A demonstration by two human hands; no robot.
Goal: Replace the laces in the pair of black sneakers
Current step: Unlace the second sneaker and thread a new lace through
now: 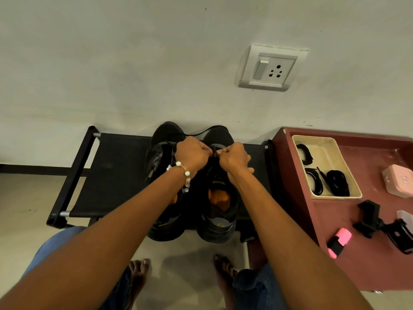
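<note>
At frame centre, the pair of black sneakers [190,186] sits on a black rack [116,166]; the left hand [192,154] and right hand [234,157] each pinch a black lace [215,151] over the right shoe; at right, a cream tray [348,175] on the maroon table [357,253] holds coiled black laces [337,183].

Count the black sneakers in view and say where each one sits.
2. The left sneaker and the right sneaker stand side by side on the black rack, toes toward the wall. Both hands work at the right one's lace; arms partly hide both.
</note>
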